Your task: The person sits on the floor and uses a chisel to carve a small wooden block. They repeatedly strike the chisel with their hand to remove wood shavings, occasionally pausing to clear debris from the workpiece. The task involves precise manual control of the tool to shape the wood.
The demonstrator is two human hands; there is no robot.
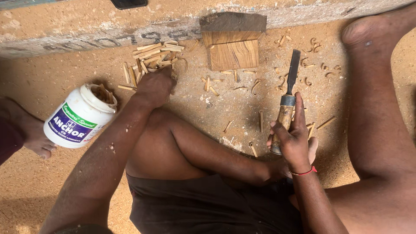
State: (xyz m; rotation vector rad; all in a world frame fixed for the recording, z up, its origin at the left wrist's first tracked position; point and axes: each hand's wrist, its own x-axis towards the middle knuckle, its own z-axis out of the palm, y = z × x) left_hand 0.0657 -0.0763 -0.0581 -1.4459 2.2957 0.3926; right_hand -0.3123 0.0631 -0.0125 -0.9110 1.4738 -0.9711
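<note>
White round tub [80, 117], green-and-purple label [71, 123], lies tilted at left.

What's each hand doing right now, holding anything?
Left hand: curled on the pile of small wood sticks; whether it grips any cannot be told.
Right hand: closed around the chisel.

The left hand [154, 86] covers some of the wood sticks [151, 56], so its fingertips can't be seen. The right hand [292, 136] hides the chisel [289, 97] handle's end.
</note>
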